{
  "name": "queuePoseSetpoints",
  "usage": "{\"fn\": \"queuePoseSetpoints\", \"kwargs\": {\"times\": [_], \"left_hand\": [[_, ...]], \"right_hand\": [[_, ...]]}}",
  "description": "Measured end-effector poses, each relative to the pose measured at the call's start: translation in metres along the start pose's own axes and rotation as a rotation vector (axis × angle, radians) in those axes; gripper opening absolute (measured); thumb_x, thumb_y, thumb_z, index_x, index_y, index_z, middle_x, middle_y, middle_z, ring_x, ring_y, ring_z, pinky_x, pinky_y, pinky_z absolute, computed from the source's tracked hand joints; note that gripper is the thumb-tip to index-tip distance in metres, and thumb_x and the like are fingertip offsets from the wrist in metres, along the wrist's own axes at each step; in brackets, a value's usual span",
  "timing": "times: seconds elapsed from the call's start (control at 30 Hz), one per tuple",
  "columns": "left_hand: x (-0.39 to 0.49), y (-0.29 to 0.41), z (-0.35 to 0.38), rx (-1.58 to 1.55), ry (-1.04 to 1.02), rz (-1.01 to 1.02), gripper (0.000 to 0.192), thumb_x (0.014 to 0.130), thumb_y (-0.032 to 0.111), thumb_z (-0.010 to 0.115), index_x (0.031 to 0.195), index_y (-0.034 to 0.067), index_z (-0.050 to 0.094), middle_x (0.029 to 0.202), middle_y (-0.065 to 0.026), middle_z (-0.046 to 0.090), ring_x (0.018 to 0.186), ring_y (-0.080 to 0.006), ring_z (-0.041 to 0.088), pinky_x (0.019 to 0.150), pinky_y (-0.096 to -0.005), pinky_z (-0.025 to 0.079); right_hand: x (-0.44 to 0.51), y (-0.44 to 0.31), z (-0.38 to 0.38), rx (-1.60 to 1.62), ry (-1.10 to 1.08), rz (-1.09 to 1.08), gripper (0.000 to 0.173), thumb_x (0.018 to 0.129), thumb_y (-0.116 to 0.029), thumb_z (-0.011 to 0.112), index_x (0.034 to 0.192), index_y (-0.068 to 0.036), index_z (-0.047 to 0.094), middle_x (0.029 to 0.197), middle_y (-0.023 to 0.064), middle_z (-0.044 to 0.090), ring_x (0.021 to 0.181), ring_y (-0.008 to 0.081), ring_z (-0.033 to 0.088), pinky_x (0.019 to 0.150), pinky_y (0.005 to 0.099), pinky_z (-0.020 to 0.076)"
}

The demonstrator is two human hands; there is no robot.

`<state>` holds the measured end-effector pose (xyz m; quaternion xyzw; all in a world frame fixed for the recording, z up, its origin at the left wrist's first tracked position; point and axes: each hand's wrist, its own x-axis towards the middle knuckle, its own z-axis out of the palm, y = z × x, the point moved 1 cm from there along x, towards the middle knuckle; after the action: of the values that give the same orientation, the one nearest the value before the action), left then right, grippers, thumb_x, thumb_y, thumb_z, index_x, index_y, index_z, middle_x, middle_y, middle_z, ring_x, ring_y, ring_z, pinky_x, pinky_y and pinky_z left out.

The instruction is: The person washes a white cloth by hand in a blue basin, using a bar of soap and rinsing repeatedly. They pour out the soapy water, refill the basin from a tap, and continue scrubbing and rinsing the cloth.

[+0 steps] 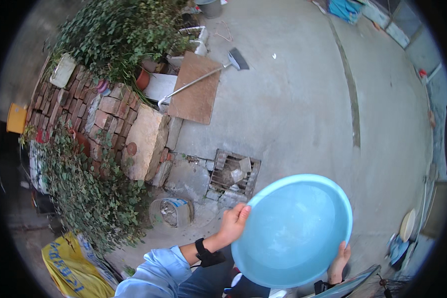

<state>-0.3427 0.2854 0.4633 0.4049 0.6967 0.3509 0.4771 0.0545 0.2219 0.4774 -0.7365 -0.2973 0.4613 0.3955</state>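
A round light-blue plastic basin (290, 231) is held in front of my body, tilted a little. Whether there is water in it I cannot tell for sure; pale reflections show on its bottom. My left hand (234, 222) grips its left rim, thumb on top. On the lower right side my right hand (341, 259) holds the rim, its fingers partly hidden by the basin. Just beyond the basin, a metal floor drain grate (227, 169) is set in the concrete, with pale broken pieces lying on it.
A clear plastic bucket (171, 213) stands left of the drain. Bushy plants (93, 193), stacked bricks (74, 100) and a stone slab (143, 141) line the left. A broom (199, 81) lies across a brown board (195, 87). A yellow sack (65, 266) sits lower left.
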Motion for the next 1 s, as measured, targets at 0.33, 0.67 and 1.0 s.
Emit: {"fn": "queuePoseSetpoints", "kwargs": {"times": [0.33, 0.67, 1.0], "left_hand": [[0.156, 0.089, -0.043, -0.111, 0.313, -0.089, 0.040, 0.100, 0.035, 0.052, 0.091, -0.002, 0.063, 0.065, -0.0071, 0.062, 0.060, -0.0129, 0.057, 0.057, -0.0318, 0.048], [0.352, 0.197, -0.099, -0.144, 0.466, -0.122, 0.038, 0.099, 0.033, 0.052, 0.092, -0.002, 0.064, 0.061, -0.0112, 0.060, 0.058, -0.0138, 0.058, 0.055, -0.0337, 0.047], [0.599, 0.323, -0.163, -0.211, 0.585, -0.119, 0.039, 0.100, 0.033, 0.051, 0.090, -0.003, 0.064, 0.061, -0.0114, 0.059, 0.057, -0.0156, 0.056, 0.055, -0.0355, 0.046]], "right_hand": [[0.205, -0.207, 0.141, -0.162, -0.259, -0.107, 0.029, 0.101, -0.029, 0.053, 0.096, 0.000, 0.056, 0.081, 0.0009, 0.058, 0.072, 0.0081, 0.050, 0.066, 0.0258, 0.0433], [0.384, -0.387, 0.303, -0.261, -0.399, -0.158, 0.035, 0.099, -0.034, 0.055, 0.097, 0.001, 0.058, 0.085, 0.0024, 0.061, 0.075, 0.0093, 0.053, 0.068, 0.0272, 0.0460], [0.564, -0.587, 0.476, -0.338, -0.484, -0.204, 0.033, 0.099, -0.032, 0.056, 0.096, 0.001, 0.059, 0.085, 0.0024, 0.061, 0.073, 0.0094, 0.053, 0.065, 0.0268, 0.0452]]}}
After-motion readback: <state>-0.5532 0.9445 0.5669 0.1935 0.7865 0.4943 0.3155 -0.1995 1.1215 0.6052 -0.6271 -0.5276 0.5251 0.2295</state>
